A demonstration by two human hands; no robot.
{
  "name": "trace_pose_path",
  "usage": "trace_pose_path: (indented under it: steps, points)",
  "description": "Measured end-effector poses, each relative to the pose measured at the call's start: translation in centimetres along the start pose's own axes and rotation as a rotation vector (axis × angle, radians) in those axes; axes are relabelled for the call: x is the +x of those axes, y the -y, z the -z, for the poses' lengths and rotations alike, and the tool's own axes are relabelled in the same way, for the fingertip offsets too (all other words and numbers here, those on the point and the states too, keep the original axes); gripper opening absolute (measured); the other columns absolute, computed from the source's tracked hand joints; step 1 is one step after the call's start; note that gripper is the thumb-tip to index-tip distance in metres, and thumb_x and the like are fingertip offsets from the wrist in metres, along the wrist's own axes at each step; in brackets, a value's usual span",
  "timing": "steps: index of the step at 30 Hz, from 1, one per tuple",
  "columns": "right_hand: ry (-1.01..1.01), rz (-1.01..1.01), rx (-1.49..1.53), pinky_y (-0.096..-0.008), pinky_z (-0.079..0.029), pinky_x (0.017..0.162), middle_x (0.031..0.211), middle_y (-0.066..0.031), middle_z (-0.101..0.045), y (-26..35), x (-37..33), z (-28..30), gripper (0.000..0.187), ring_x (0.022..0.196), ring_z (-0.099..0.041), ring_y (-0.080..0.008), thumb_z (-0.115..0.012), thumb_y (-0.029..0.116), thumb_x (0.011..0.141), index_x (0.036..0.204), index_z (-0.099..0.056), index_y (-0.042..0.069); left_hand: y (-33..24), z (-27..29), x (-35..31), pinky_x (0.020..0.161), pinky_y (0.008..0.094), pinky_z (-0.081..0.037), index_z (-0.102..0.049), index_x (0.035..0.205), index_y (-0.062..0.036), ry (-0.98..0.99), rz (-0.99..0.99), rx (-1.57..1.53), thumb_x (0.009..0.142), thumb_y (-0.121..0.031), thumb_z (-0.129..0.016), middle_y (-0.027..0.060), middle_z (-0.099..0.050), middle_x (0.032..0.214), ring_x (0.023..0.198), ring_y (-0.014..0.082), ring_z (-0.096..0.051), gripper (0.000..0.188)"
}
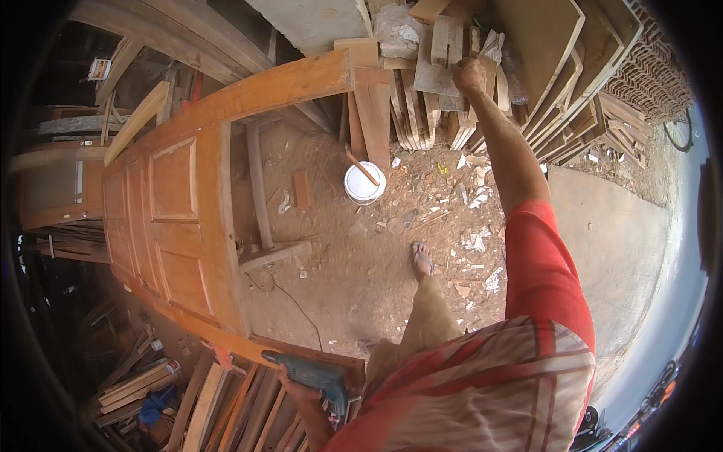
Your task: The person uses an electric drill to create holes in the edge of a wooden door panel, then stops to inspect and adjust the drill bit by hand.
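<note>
The right hand (471, 77) reaches far forward on a nearly straight arm, above stacked wooden boards (411, 113); its fingers look curled, but I can't tell whether they hold anything. The left hand (296, 387) sits low, near the body, fingers gripping a teal power drill (307, 373). The drill's chuck points left, over the near edge of the panelled wooden door (220, 248).

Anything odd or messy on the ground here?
Yes. White scraps litter the dirt floor to the right of the white bucket, scattered loose rather than gathered. A brown stick juts past the bucket's rim.
</note>
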State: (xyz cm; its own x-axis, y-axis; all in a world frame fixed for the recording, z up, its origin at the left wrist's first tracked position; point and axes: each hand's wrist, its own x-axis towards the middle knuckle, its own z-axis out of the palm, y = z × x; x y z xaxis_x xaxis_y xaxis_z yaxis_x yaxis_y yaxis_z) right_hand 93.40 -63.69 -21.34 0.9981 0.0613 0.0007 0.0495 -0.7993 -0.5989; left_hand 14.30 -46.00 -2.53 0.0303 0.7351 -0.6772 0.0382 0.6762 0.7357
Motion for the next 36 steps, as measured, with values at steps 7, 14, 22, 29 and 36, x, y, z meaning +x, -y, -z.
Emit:
trace_pose_path:
  steps: [7,14,22,29,36]
  points:
    - [0.038,-0.073,-0.157,-0.0483,-0.053,0.102,0.122,-0.0276,-0.070,1.6,4.2,-2.6,0.051,0.120,-0.066,-0.0412,-0.053,0.044,0.098,0.114,-0.075,0.001,0.8,1.5,0.6,0.084,0.0500,-0.057,-0.064,0.114,-0.0070,-0.104,0.018,-0.024,0.091,-0.057,-0.059,0.0127,-0.068,0.104,0.093,0.0321,-0.067,0.056]
    - [0.184,0.453,-0.584,-0.0559,-0.042,0.110,0.105,-0.0237,-0.072,-4.7,11.8,-5.4,0.029,0.107,-0.069,-0.0401,-0.063,0.031,0.090,0.103,-0.077,0.009,-0.8,-0.6,-0.6,0.082,0.0442,-0.060,-0.065,0.115,-0.0040,0.001,0.060,-0.102,0.089,-0.056,-0.066,0.0129,-0.071,0.097,0.091,0.0297,-0.071,0.058]
    - [0.348,0.960,-1.027,-0.0613,-0.048,0.097,0.085,-0.0246,-0.072,-9.2,18.2,-6.2,0.036,0.085,-0.072,-0.0380,-0.068,0.039,0.085,0.084,-0.076,0.005,1.5,0.0,0.3,0.081,0.0432,-0.061,-0.061,0.119,-0.0075,-0.028,0.087,-0.248,0.091,-0.045,-0.070,0.0113,-0.070,0.102,0.089,0.0265,-0.071,0.048]
    - [0.314,0.562,-0.619,-0.0582,-0.053,0.086,0.097,-0.0369,-0.070,-9.8,16.9,-8.1,0.087,0.098,-0.070,-0.0491,-0.058,0.073,0.090,0.098,-0.074,-0.012,1.0,-1.2,-0.6,0.081,0.0422,-0.061,-0.057,0.123,-0.0080,0.044,0.058,-0.258,0.093,-0.043,-0.066,0.0125,-0.068,0.104,0.090,0.0257,-0.070,0.047]
    - [0.357,0.511,-0.268,-0.0465,-0.057,0.074,0.087,-0.0185,-0.072,-13.2,12.5,-1.5,0.056,0.082,-0.070,-0.0336,-0.067,0.049,0.092,0.103,-0.073,-0.005,-0.1,-2.6,-0.6,0.082,0.0427,-0.061,-0.058,0.121,-0.0056,0.097,0.006,-0.191,0.093,-0.040,-0.067,0.0123,-0.067,0.106,0.092,0.0251,-0.070,0.046]
